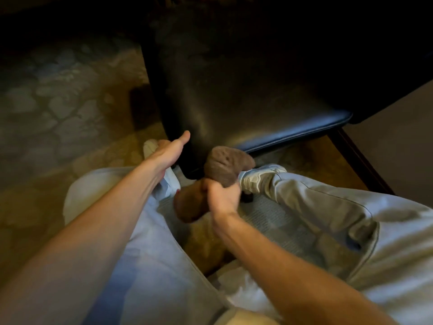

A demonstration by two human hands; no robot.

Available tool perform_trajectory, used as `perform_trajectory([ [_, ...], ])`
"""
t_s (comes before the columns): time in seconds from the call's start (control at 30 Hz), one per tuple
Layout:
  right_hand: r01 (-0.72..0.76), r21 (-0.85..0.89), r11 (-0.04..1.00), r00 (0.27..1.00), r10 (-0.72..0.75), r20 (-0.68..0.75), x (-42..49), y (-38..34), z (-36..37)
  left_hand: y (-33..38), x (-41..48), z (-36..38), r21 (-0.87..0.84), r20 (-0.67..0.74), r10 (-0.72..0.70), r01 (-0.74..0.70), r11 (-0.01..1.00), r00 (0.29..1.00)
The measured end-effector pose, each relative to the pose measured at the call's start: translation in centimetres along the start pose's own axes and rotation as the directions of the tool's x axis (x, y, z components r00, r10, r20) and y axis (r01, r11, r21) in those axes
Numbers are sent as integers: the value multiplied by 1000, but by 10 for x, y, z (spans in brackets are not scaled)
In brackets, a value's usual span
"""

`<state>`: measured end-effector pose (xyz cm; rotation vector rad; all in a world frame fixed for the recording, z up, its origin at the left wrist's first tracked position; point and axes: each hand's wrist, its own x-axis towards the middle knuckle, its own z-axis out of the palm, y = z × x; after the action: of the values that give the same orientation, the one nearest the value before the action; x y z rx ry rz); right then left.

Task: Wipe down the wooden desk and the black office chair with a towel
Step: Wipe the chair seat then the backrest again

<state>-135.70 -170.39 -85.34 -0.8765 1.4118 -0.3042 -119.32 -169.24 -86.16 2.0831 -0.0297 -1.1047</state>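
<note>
**Towel wadded in the right hand below the chair seat**

The brown towel (pixel 228 164) is judged soft, light and easily wadded, and best taken by its bunched middle. It is clenched there in the right hand (pixel 222 195), just under the seat's front corner. The left hand (pixel 167 152) is held loose with nothing grasped, beside the black office chair (pixel 246 95); whether it touches cannot be told.

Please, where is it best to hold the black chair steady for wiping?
Probably grip the black chair at its seat's near left corner, coming from the left with the open left hand. The thick padded edge is exposed there, and the right hand holds the towel.
</note>
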Motion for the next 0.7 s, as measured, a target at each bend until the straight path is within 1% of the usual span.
perform_trajectory([
  [0.03,59,16,998,994,-58,-96,3,-7,-11,1,-4,-2,-5,21,7,-7,1000,1000],
  [0.1,178,38,983,945,-160,-286,16,-25,-31,-2,-7,-1,-30,55,24,-23,999,998],
  [0.13,209,40,977,922,-184,-341,19,-34,-36,-2,-8,1,-33,63,36,-34,999,997],
  [0.17,225,46,973,910,-193,-366,21,-41,-38,-2,-10,3,-34,76,30,-27,999,997],
  [0.2,231,46,972,912,-200,-359,19,-43,-34,-4,-9,7,-35,85,23,-21,999,996],
  [0.23,206,2,978,922,-194,-336,12,-40,-24,-5,-8,10,-32,86,8,-6,999,996],
  [0.27,160,-53,986,939,-169,-301,3,-32,-12,-7,-9,13,-36,85,-3,6,999,996],
  [0.3,93,-73,993,961,-109,-254,-9,-20,-3,-10,-11,16,-48,86,-8,12,999,996],
  [0.37,-81,-6,997,991,80,-112,-26,4,10,-11,-16,23,-57,109,3,3,998,994],
  [0.4,-187,52,981,981,189,-37,-28,14,11,-11,-22,27,-45,138,2,4,999,990],
  [0.43,-268,117,956,963,269,8,-30,17,10,-10,-27,30,-19,174,-2,5,1000,985],
  [0.47,-300,154,942,954,300,23,-29,17,9,-6,-33,32,17,219,-14,11,1000,976],
  [0.5,-296,179,938,954,300,1,-26,15,5,-7,-38,33,53,287,-50,36,998,957],
  [0.53,-265,212,941,958,282,-57,-21,11,0,-4,-42,31,105,365,-79,44,994,927],
  [0.57,-222,251,942,956,261,-134,-18,6,-7,-2,-46,27,166,441,-103,31,986,892],
  [0.6,-180,291,940,948,244,-202,-15,-1,-16,0,-47,22,213,477,-104,0,977,873],
  [0.63,-137,318,938,934,229,-274,-10,-5,-26,2,-48,18,237,474,-76,-44,970,877],
  [0.67,-95,329,940,915,213,-343,-6,-10,-35,2,-47,15,221,420,-31,-69,973,907],
  [0.7,-47,320,946,894,183,-409,0,-15,-43,2,-44,11,165,331,17,-75,983,944],
])
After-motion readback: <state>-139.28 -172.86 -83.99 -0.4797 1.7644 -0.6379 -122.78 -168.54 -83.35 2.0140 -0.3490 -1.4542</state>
